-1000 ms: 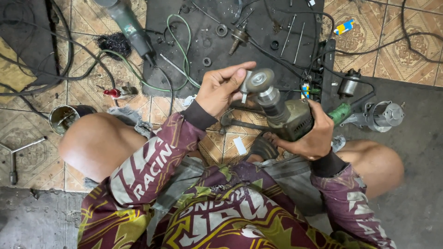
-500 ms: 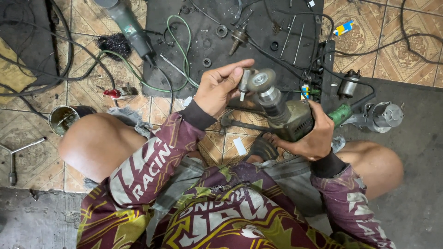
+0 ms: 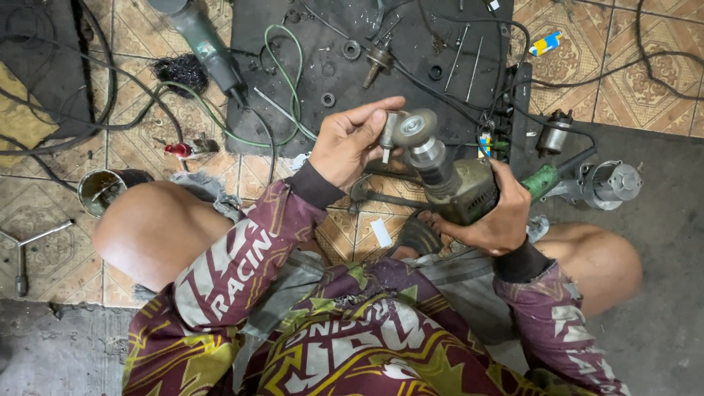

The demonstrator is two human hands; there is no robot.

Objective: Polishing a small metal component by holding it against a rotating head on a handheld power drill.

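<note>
Tiled floor, patterned tan and brown, littered with cables; a grey concrete patch at the right and lower left of the frame. The person sits low on it, knees spread, so the work sits between the legs within easy reach.

Black mat, upper centre: serves as a parts tray, keeping washers, rods and small fittings together on one dark surface.

Second power tool, green-grey body, upper left, lying on the mat's edge with its cord trailing; set aside, out of the hands' way.

Angle grinder, centre right: body gripped in the right hand, fingers wrapped fully round the housing, head tilted up and toward the left so the spindle end faces the other hand.

Left hand, centre: fingers curled, thumb and fingertips pinched on a small metal piece held against the round wire wheel on the spindle, apparently to steady or turn it.

Grey motor part, right edge, resting on the concrete beside a green-handled tool.

Metal tin, left, beside the knee.

T-handle wrench, far left, well apart.

Small red-tipped item, left of centre, on the tiles.
</note>
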